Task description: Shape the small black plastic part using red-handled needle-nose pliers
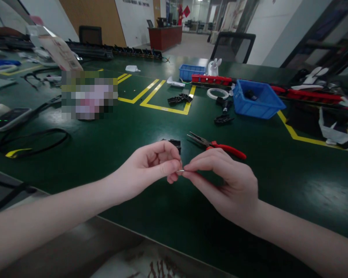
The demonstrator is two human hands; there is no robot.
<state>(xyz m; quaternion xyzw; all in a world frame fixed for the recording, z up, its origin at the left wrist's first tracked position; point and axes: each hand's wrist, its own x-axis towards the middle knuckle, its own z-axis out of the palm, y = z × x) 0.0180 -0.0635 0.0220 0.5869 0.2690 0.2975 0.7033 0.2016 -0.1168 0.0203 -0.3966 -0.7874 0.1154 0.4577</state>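
"Two grips on one metal bit (180, 170)?"

"Yes: left hand (147, 162) and right hand (234, 179) pinch its ends in their fingers (203, 160) above the tabletop (292, 173), likely for steadiness."

"And the pliers (213, 145)?"

"Just beyond, perhaps for easy reach."

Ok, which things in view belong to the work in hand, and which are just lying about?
In the work:
- small thin piece, pinched by left hand and right hand
- probably red-handled pliers and black part, both close by

Apparently lying about:
- larger blue bin
- white ring
- looped black cable
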